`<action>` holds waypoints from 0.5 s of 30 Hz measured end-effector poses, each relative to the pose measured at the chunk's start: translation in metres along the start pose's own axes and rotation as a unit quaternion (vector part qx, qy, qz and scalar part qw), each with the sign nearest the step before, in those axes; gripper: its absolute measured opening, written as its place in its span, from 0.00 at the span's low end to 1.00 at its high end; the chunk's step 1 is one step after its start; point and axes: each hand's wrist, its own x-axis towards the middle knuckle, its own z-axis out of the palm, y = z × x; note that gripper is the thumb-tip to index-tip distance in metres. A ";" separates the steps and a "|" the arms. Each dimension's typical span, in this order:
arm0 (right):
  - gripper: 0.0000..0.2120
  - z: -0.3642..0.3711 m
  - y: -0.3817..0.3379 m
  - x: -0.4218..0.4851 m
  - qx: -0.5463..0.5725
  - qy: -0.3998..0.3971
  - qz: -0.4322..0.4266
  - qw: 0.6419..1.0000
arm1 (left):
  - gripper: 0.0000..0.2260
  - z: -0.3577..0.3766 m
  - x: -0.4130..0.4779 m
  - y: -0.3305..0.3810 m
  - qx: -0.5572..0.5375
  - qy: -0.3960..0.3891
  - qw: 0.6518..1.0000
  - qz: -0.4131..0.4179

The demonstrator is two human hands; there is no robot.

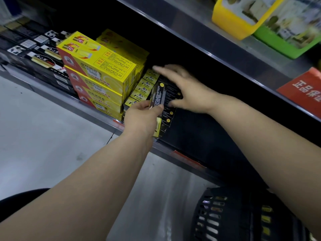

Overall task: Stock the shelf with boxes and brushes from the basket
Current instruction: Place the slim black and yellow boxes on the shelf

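Observation:
My left hand (141, 117) pinches a small black box (158, 94) by its near end and holds it upright at the front of the shelf (97, 110). My right hand (184, 87) lies over a stack of the same black boxes (167, 117) on the shelf, fingers stretched toward the back and thumb against the stack's side. A row of small yellow-and-black boxes (143, 88) stands just left of the stack. The black basket (231, 216) sits on the floor at the lower right, with yellow-labelled boxes showing through its slots.
Large yellow boxes (97, 70) are stacked left of the small ones, and long black boxes (34, 49) fill the shelf's far left. The upper shelf (199, 33) carries yellow (231, 20) and green trays (286, 44) and a red sign (304, 87). Grey floor lies below.

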 end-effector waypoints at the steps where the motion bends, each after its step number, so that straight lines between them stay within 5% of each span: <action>1: 0.37 -0.002 -0.006 -0.006 -0.024 -0.002 -0.030 0.999 | 0.19 0.000 0.000 0.000 0.019 -0.015 1.000 0.015; 5: 0.17 -0.009 -0.008 -0.024 -0.018 0.005 -0.034 0.999 | 0.24 -0.001 -0.002 0.000 0.108 -0.041 0.988 0.102; 9: 0.16 -0.006 0.016 -0.029 0.033 0.078 0.087 0.993 | 0.31 -0.004 0.001 0.000 0.124 0.031 0.986 0.110; 12: 0.18 0.000 0.037 -0.015 0.032 0.145 0.208 0.967 | 0.28 -0.004 0.001 -0.002 0.117 0.008 0.992 0.053; 15: 0.17 0.007 0.049 0.008 0.055 0.157 0.239 0.957 | 0.25 -0.002 0.000 -0.006 0.154 -0.025 0.986 0.060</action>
